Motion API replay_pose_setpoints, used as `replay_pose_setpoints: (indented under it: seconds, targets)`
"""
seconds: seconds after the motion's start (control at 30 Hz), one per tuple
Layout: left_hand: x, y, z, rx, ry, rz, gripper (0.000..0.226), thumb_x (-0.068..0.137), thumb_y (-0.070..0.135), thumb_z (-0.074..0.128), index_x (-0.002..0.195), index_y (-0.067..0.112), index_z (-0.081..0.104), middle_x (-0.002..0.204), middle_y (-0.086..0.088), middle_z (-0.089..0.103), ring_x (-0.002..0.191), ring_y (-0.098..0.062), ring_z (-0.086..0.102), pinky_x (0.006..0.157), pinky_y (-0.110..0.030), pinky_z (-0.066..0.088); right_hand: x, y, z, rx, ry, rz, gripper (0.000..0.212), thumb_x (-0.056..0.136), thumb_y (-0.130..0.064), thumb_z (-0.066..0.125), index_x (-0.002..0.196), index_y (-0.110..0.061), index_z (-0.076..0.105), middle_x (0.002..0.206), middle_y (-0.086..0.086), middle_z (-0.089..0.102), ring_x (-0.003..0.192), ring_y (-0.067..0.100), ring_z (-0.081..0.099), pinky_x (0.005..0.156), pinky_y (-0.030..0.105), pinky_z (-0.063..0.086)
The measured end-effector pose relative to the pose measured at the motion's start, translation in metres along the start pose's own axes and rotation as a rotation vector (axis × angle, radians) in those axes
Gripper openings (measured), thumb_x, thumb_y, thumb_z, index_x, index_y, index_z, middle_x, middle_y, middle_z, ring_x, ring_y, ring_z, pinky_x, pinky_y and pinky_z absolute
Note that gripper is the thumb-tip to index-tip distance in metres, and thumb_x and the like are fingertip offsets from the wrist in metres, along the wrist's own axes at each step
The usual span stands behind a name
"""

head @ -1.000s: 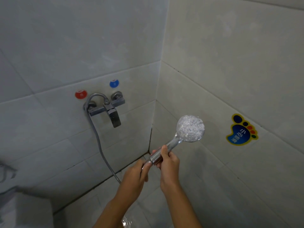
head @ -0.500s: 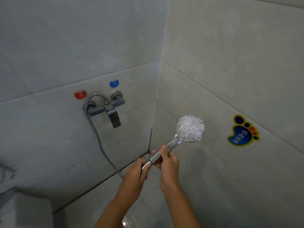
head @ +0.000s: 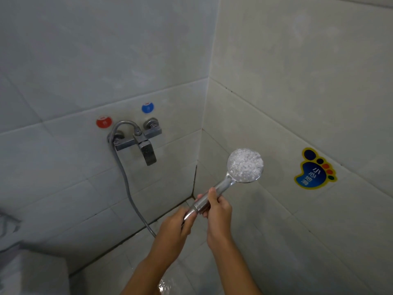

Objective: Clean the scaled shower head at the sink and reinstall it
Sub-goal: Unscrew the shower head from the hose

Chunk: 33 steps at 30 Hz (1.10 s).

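My right hand [head: 218,211] grips the chrome round-faced shower head [head: 244,166] right of the wall faucet [head: 138,141]; my left hand [head: 178,225] pinches the hose nut. Cross-threading could leak; wet fingers may slip.

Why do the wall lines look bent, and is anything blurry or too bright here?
Head view: the wide-angle lens bows the tile lines toward the edges; light is dim and even, without hard shadows; the shower head face glares white, hiding its holes; the grey thing at lower left is soft and unclear.
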State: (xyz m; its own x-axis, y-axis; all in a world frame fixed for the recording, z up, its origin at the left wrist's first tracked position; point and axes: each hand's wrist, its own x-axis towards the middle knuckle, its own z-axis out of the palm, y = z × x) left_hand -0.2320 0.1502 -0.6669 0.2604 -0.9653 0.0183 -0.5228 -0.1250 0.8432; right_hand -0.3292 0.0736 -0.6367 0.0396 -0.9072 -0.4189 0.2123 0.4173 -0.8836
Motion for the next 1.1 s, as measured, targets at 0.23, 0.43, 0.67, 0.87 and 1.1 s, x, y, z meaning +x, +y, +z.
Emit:
replay_pose_setpoints:
  seconds: [0.23,0.43,0.67,0.87,1.1]
  targets:
    - [-0.0022,-0.0001,-0.0034,-0.069,0.002,-0.033,0.03,0.087,0.024,0.068,0.105,0.032,0.045,0.084,0.005,0.061,0.074,-0.01,0.062,0.063,-0.025,0.052,-0.0007,0.0011,0.0009,-0.006,0.003,0.016,0.033,0.101,-0.028,0.052,0.104,0.002,0.067,0.087,0.013,0.076,0.061,0.008,0.066,0.051,0.019,0.046]
    - [-0.0035,-0.0046,-0.0017,-0.062,0.015,-0.037,0.012,0.092,0.031,0.06,0.095,0.031,0.048,0.082,0.005,0.065,0.073,-0.014,0.064,0.065,-0.036,0.055,-0.0023,0.0002,0.0007,0.002,0.003,0.014,0.034,0.101,-0.027,0.052,0.104,0.003,0.067,0.086,0.013,0.076,0.063,0.01,0.067,0.053,0.02,0.048]
    - [-0.0035,-0.0017,0.0007,-0.014,0.01,-0.021,0.004,0.095,0.041,0.049,0.092,0.039,0.051,0.079,0.006,0.063,0.071,-0.01,0.06,0.062,-0.026,0.049,-0.0001,0.0034,-0.0017,0.01,0.024,0.027,0.032,0.1,-0.028,0.054,0.102,0.001,0.067,0.084,0.012,0.077,0.08,0.025,0.072,0.073,0.039,0.054]
    - [-0.0045,0.0002,-0.0001,-0.086,0.034,-0.03,0.024,0.088,0.022,0.067,0.094,0.03,0.046,0.082,0.004,0.063,0.072,-0.014,0.061,0.061,-0.026,0.051,-0.0024,0.0024,-0.0026,-0.008,0.019,0.024,0.034,0.101,-0.029,0.053,0.101,0.002,0.067,0.085,0.012,0.076,0.068,0.015,0.067,0.057,0.025,0.049]
    - [-0.0031,-0.0011,0.0034,-0.033,0.023,-0.001,0.009,0.095,0.04,0.051,0.09,0.032,0.05,0.078,0.004,0.061,0.068,-0.015,0.058,0.061,-0.03,0.049,0.0008,0.0013,-0.0055,-0.007,0.019,0.014,0.03,0.1,-0.028,0.054,0.1,-0.001,0.068,0.085,0.012,0.077,0.08,0.024,0.073,0.07,0.036,0.056]
